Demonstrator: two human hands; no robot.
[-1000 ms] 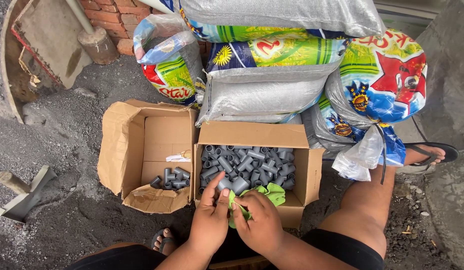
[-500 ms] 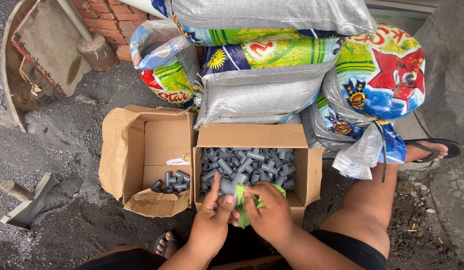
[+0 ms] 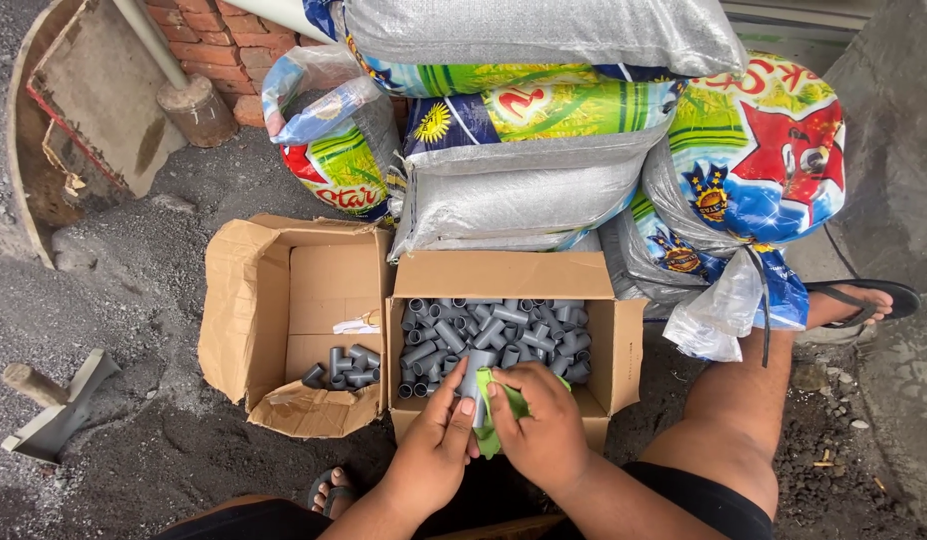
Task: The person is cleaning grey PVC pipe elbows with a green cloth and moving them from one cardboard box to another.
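Dark gravelly ground (image 3: 133, 300), outdoors, with a red brick wall (image 3: 198, 40) at top left. Stacked woven sacks (image 3: 523, 190), grey and brightly printed, lean behind two open cardboard boxes. Left box (image 3: 253, 300): only a few grey pipe fittings in its near corner. Right box (image 3: 513, 275): heaped with grey pipe fittings (image 3: 493, 325). A clear plastic bag (image 3: 718, 315) hangs from the tied sack at right. A sandal (image 3: 868, 295) is on the foot at far right; toes (image 3: 333, 495) show at bottom centre.

Object at left edge (image 3: 53, 410), wood and metal, hard to identify. Forearms and knees cut off by lower edge.

Both hands meet over the near edge of the right box. Left hand (image 3: 438, 450): fingers extended forward, thumb side pressed to a grey fitting (image 3: 473, 385) and a green cloth (image 3: 498, 420). Right hand (image 3: 543, 425): curled, its grip closed over the cloth, which wraps the fitting's lower part. Most of the fitting is hidden between the hands.
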